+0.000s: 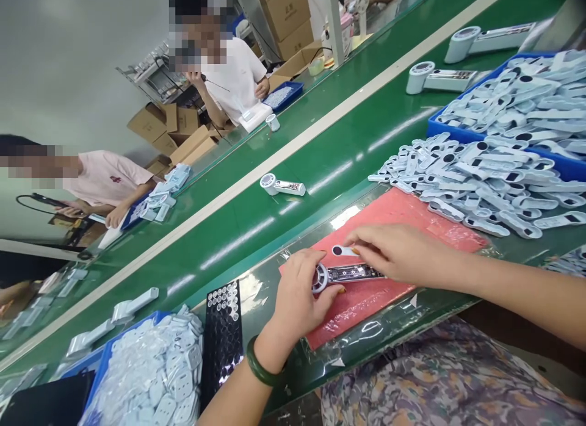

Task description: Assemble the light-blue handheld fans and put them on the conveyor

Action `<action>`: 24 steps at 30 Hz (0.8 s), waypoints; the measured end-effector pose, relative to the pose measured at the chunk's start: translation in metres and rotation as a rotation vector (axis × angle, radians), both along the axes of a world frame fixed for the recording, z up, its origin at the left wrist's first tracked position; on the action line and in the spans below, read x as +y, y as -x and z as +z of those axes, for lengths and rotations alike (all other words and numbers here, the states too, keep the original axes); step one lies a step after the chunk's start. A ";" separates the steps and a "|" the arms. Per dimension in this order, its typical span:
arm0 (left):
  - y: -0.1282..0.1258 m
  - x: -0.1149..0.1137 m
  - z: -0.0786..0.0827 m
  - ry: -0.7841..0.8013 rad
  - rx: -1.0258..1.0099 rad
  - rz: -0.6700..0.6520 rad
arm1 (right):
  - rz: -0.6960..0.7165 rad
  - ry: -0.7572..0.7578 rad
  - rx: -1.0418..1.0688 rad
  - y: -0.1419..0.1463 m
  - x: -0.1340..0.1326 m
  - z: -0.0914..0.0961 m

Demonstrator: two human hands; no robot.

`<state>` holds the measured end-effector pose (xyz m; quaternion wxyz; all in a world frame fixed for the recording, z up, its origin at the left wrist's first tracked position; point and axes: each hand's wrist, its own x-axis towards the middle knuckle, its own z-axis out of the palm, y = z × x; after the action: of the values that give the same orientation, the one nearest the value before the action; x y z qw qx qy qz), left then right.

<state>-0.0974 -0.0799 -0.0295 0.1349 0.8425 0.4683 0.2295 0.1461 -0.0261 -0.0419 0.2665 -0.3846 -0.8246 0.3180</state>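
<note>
My left hand (297, 288) is closed around the round head of a light blue handheld device (350, 273), which lies on a pink mat (357, 307). Its handle is uncovered, showing a dark interior with circuit parts. Between the thumb and fingers of my right hand (394, 252) is a light blue cover piece (342, 250) with a dark round spot at its end. The cover piece is just beyond the handle, and its far end is hidden by my right fingers. Those fingers also hide the handle's tip.
Similar cover pieces (485, 176) are heaped right of the mat, beside a filled blue tray (433, 128). A black sheet of round stickers (223, 334) and a bin of small plates (155, 365) stand left. Devices (282, 185) lie on the green conveyor (329, 163). Two people sit across.
</note>
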 end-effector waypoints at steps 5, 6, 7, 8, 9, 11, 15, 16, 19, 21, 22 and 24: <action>-0.004 0.000 -0.002 -0.084 -0.014 -0.055 | 0.083 -0.005 -0.063 0.014 -0.018 -0.001; -0.005 0.000 -0.003 -0.081 -0.010 -0.060 | 0.083 -0.015 -0.097 0.015 -0.019 -0.001; -0.006 0.001 -0.004 -0.064 -0.013 -0.061 | 0.080 -0.030 -0.127 0.016 -0.020 0.000; -0.006 0.001 -0.004 -0.034 -0.022 -0.059 | 0.069 -0.049 -0.146 0.015 -0.021 0.000; -0.007 0.002 -0.004 0.002 -0.036 -0.051 | 0.050 -0.065 -0.148 0.015 -0.021 0.000; -0.008 0.002 -0.005 0.062 -0.076 -0.025 | 0.014 -0.051 -0.101 0.012 -0.021 -0.002; -0.010 0.004 -0.004 0.126 -0.115 0.039 | 0.024 0.127 0.146 0.009 -0.020 -0.016; -0.010 0.003 -0.004 0.129 -0.115 0.044 | 0.038 0.165 0.197 0.009 -0.019 -0.020; -0.010 0.000 -0.002 0.078 -0.101 0.007 | 0.064 0.240 0.240 0.007 -0.021 -0.026; -0.010 -0.007 0.001 0.020 -0.071 -0.036 | 0.079 0.243 0.199 0.005 -0.024 -0.026; -0.010 -0.011 0.002 -0.002 -0.057 -0.051 | 0.096 0.235 0.171 0.004 -0.027 -0.025; -0.010 -0.020 0.004 -0.001 -0.037 -0.052 | 0.140 0.206 0.115 0.003 -0.033 -0.024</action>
<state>-0.0875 -0.0997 -0.0258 0.1488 0.8501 0.4436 0.2417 0.1431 -0.0593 -0.0658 0.2495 -0.3328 -0.7957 0.4402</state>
